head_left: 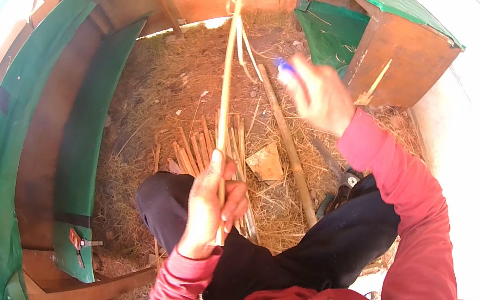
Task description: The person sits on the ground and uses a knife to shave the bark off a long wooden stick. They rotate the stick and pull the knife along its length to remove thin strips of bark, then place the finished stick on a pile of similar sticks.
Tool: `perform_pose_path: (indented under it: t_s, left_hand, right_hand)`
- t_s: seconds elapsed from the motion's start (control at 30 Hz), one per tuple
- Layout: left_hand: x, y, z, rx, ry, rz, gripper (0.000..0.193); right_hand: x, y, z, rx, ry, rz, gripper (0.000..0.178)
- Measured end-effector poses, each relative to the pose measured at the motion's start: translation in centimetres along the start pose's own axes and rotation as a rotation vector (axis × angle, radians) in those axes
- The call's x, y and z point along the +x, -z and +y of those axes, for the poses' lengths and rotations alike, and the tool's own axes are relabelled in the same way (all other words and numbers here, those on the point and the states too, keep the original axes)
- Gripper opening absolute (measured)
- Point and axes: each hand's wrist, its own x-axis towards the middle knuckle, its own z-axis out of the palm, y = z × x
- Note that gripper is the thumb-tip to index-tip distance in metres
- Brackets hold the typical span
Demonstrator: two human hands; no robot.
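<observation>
My left hand [213, 200] is closed around the lower part of a long pale wooden stick [228, 77], which points up and away from me. Thin curled shavings [244, 48] hang from its far end. To the right of that end, my right hand [317, 93] is raised and smeared by motion. It grips a small blue tool [286, 67], whose kind is too blurred to make out. Between the tool and the stick there is a gap. Below the stick, several cut wooden sticks [192, 149] lie in a bundle on the ground by my knee.
A long round pole [290, 139] lies on the straw-strewn ground beside a flat wooden piece [265, 161]. Green-covered wooden shelving [19, 111] runs along the left, with a red-and-metal tool [79, 242] on it. A green-topped wooden cabinet [403, 60] stands at far right.
</observation>
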Motion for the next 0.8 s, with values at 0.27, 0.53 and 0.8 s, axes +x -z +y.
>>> perform_pose_path:
  t_s: [0.27,0.53,0.8]
  left_hand:
    - [1.4,-0.2,-0.2,0.265,-0.102,0.065,0.034]
    - [1.9,-0.2,-1.2,0.171,0.016,0.101,0.041]
    - [1.8,0.3,-1.1,0.23,-0.054,0.073,0.041]
  right_hand:
    - [-2.6,-2.7,-3.2,-0.079,0.16,-0.274,0.027]
    - [-1.5,-3.7,1.4,-0.417,0.189,-0.207,0.024]
    - [-0.8,-1.9,3.0,-0.258,0.071,-0.111,0.028]
